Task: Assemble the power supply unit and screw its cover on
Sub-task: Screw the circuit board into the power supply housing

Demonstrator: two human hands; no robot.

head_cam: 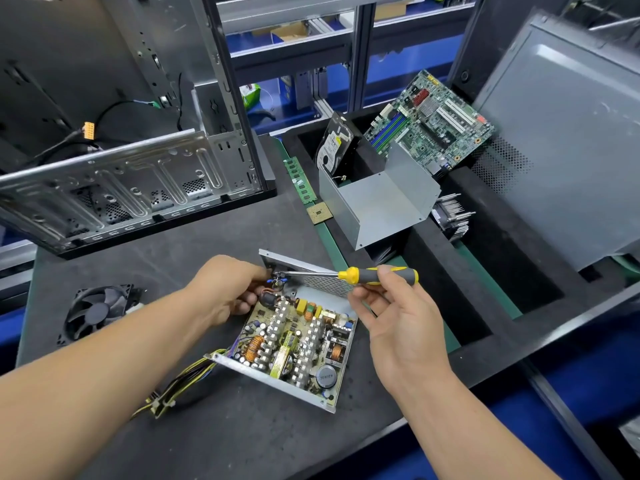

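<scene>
While our right hand [391,306] pinches the yellow-and-grey screwdriver [377,274], its tip at the rear wall, our left hand [227,289] curls around the far corner of the open power supply unit [294,341] on the dark bench [173,265]; its cover [377,202] sits well apart.

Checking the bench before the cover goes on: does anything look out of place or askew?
Loose parts: the fan lies apart on the mat, left of the open power supply; its cover sits tilted across the foam tray. A CPU lies bare at the tray's edge.
</scene>
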